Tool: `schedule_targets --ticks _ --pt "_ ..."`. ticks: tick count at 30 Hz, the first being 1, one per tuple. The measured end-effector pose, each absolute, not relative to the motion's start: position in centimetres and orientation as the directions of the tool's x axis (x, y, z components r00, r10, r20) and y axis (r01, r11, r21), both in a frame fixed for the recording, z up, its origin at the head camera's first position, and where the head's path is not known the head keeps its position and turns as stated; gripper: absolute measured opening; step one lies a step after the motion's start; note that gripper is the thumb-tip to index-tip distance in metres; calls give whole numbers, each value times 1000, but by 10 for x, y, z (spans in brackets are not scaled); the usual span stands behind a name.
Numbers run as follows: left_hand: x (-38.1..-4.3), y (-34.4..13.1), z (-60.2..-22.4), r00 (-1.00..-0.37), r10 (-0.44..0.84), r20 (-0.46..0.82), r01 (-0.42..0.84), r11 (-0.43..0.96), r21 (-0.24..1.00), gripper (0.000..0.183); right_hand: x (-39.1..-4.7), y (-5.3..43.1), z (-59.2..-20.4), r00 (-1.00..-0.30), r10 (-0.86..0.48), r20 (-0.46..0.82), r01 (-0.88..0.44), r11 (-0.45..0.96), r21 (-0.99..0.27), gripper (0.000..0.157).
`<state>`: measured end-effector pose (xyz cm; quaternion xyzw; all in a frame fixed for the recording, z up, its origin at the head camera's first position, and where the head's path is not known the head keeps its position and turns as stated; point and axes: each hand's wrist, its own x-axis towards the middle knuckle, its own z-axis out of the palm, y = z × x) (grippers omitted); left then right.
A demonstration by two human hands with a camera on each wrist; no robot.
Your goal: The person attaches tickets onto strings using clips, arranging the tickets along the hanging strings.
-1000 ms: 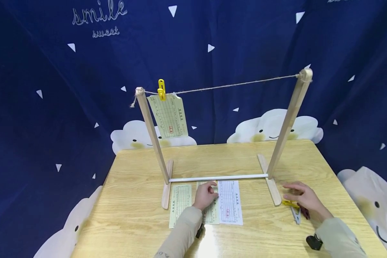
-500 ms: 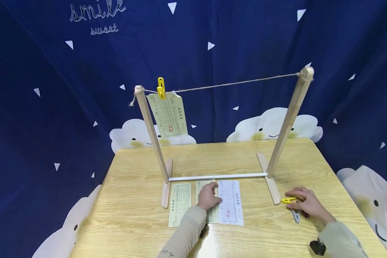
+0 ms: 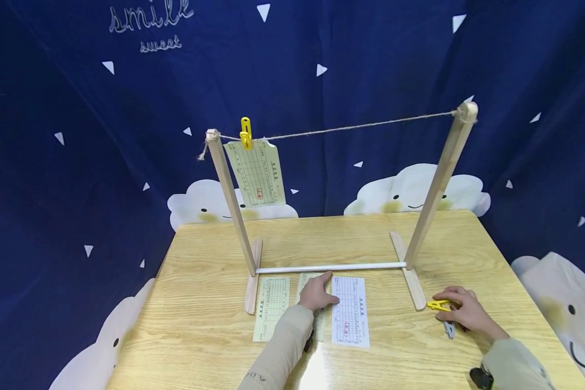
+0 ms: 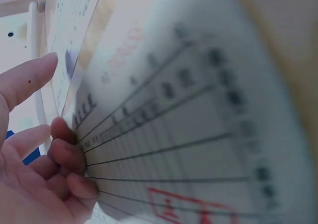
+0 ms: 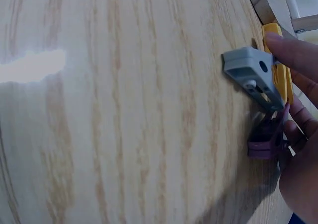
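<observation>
Spread over the middle slip, my left hand has thumb and index finger wide apart. Its thumb overlaps the edge of the white printed slip. In the left wrist view the other fingers bend against the edge of a pale green slip with a red stamp. Another green slip lies to the left. At the right, my right hand pinches a yellow clothespin. Close by are a grey clothespin and a dark purple clothespin, partly hidden by the hand in the head view.
A wooden stand with a left post and right post carries a string. From it a green slip hangs by a yellow clothespin. A white rod joins the feet behind the slips.
The white slip has shifted slightly right and nearer, apart from the middle slip. My left hand has moved a little right. My right hand has closed its fingers on the yellow clothespin.
</observation>
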<state>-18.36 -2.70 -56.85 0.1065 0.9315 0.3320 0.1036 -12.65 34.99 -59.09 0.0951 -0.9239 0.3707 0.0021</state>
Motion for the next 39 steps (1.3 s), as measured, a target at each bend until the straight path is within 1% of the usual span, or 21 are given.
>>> schedule_targets --ticks 4,8,11,21,26,30,36,39 --pt "-186 -25 -564 -951 265 -158 130 810 572 71 -126 347 -590 -986 -161 53 -155 733 -663 39" --pt "-188 -23 -566 -951 274 -143 173 856 488 67 -126 344 -592 -991 -132 27 -119 759 -640 36" --pt "-190 -21 -567 -950 283 -131 193 864 465 63 -126 343 -593 -994 -109 12 -92 767 -635 34" --pt "-196 -17 -571 -961 247 -126 153 850 504 51 -125 339 -590 -996 -83 13 -72 773 -630 25" --pt "-197 -17 -571 -959 252 -131 144 830 538 41 -125 338 -589 -996 -84 29 -84 776 -625 26" --pt "-197 -16 -571 -959 247 -141 134 829 543 37 -125 339 -591 -995 -84 48 -95 762 -641 26" --pt "-196 -16 -574 -960 255 -115 152 822 549 29 -126 340 -592 -994 -76 81 -111 733 -671 24" --pt "-196 -16 -575 -961 264 -86 172 808 564 25 -126 340 -591 -994 -75 74 -105 723 -683 23"
